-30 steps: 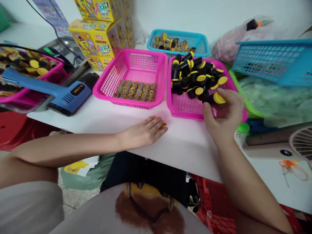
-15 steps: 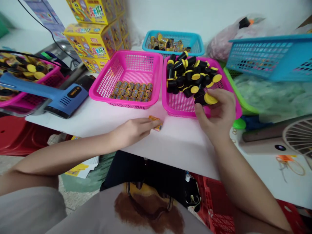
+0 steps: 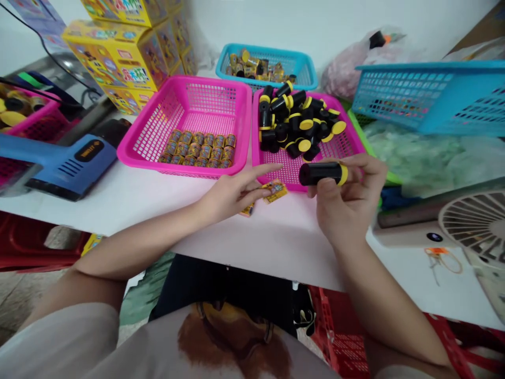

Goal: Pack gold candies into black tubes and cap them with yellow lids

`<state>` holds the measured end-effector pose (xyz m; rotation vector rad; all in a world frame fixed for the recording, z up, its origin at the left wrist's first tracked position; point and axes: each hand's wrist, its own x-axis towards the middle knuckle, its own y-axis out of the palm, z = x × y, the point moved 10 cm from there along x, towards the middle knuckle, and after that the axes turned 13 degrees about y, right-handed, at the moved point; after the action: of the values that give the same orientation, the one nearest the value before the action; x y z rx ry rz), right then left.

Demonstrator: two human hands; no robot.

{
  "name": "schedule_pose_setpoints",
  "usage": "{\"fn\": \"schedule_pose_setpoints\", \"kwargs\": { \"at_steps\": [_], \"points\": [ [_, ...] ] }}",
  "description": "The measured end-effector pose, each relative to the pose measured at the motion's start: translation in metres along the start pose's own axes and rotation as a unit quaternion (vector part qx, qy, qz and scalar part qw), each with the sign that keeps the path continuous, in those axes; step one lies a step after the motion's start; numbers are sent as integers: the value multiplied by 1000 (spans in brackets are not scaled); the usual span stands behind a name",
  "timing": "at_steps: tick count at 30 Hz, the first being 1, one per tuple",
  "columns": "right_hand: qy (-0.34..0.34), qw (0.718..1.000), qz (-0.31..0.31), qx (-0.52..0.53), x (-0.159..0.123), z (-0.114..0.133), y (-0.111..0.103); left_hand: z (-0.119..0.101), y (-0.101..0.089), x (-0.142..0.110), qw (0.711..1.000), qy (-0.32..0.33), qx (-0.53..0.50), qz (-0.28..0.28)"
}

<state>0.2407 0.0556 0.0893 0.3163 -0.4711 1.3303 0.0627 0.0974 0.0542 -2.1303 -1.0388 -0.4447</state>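
Right hand (image 3: pixel 349 202) closed round black tube (image 3: pixel 319 172), yellow cap toward palm, plain end to 9 o'clock. Left hand (image 3: pixel 226 197) pinching yellow label (image 3: pixel 276 192), index finger straight; label between 8 and 9 o'clock of tube, over desk (image 3: pixel 276 242). Second label (image 3: pixel 248 209) under left fingers. Tube-filled pink basket (image 3: pixel 292 168) at tube's 11 o'clock. Other basket (image 3: pixel 213 116), printed pots (image 3: pixel 201 150) inside: left hand's 11 o'clock.

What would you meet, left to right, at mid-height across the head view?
Blue pistol-shaped heat gun, flat yellow printed piece at the left hand, yellow-ended black cylinder in the right hand, beige round-grilled fan.
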Motion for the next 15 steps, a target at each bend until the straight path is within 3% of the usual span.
{"fn": "schedule_pose_setpoints", "kwargs": {
  "at_steps": [3, 6, 11, 15],
  "points": [
    [92, 993, 47, 65, 0, -14, 9, -3, 3, -7, 999, 33, 23, 27],
    [142, 981, 81, 103, -3, -22, 18, -4, 6, -12, 998, 42, 18, 44],
    [136, 979, 121, 91, -4, -18, 25, -4, 3, -14, 998, 47, -43, 1],
    [100, 984, 140, 38, -3, -10, 28, 1, 2, -14, 991, 14, -127, -40]
  ]
}}
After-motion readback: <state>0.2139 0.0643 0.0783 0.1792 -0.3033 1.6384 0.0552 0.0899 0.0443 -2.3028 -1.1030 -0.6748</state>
